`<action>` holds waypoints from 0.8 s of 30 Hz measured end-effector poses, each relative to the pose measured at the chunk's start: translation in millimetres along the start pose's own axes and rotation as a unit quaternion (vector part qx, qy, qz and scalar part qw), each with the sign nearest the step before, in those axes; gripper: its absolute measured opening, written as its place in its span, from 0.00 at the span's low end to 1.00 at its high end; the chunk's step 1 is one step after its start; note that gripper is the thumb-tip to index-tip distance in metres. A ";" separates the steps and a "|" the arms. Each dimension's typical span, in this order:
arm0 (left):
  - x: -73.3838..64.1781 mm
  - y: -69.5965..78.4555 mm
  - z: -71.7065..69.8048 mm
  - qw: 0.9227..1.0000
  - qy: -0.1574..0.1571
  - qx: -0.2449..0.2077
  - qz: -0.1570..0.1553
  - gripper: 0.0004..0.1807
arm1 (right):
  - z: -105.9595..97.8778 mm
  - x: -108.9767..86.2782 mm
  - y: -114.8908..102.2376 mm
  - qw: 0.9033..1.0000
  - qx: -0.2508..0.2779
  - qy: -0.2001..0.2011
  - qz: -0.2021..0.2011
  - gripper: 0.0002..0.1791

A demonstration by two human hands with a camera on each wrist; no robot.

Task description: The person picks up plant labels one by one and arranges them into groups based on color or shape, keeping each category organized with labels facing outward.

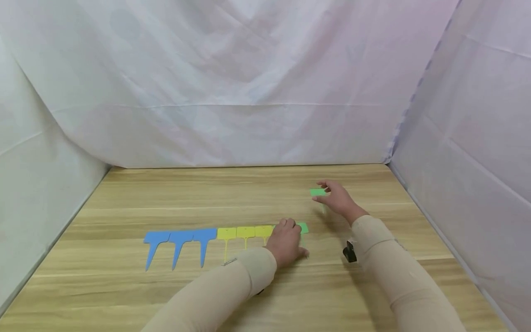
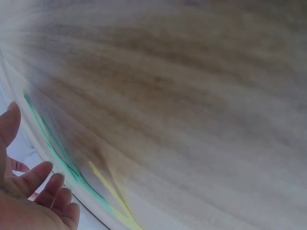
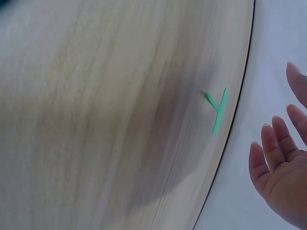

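Observation:
A row of T-shaped plant labels lies on the table in the head view: three blue labels (image 1: pixel 180 236) at the left, then yellow labels (image 1: pixel 245 232), then green at the right end. My left hand (image 1: pixel 285 243) is over that end, its fingers loosely bent and covering part of a green label (image 1: pixel 304 228). Green and yellow labels also show beyond the fingers in the left wrist view. Farther back, a separate green label (image 1: pixel 317 192) lies by my right hand (image 1: pixel 338 200), whose thumb and fingers are spread around its right side. The right wrist view shows this hand's fingers apart and unclenched.
The wood-grained table (image 1: pixel 186 193) is bounded by a white cloth (image 1: pixel 249 129) at the back and cloth walls on both sides. A small black object (image 1: pixel 350 251) sits at the right wrist, beneath the sleeve (image 1: pixel 375 237).

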State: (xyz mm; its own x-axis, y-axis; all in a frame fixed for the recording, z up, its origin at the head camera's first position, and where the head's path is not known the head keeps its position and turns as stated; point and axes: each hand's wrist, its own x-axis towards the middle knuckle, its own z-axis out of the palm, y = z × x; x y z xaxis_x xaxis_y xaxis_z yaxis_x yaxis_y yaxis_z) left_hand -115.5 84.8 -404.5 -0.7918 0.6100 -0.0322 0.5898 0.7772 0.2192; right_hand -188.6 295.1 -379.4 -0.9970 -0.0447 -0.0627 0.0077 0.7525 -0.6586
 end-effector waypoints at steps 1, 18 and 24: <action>0.0 0.3 0.2 1.000 0.000 0.001 0.000 0.31 | -0.1 0.1 0.5 1.000 0.000 0.000 -0.001 0.33; -7.3 1.6 -0.6 1.000 -0.013 0.005 -0.006 0.31 | 3.0 1.2 7.9 1.000 0.004 0.014 -0.006 0.31; -9.4 2.9 0.0 1.000 -0.009 0.020 -0.004 0.31 | 3.8 0.9 12.4 1.000 0.006 0.010 0.000 0.32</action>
State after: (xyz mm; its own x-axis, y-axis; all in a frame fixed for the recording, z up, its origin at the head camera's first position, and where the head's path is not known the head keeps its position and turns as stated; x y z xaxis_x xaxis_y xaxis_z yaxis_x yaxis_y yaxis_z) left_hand -106.3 81.4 -403.5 -0.7937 0.6061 -0.0520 0.5896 0.7874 0.1801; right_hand -189.1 301.9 -390.5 -0.9984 -0.0311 -0.0471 0.0083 0.7442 -0.6679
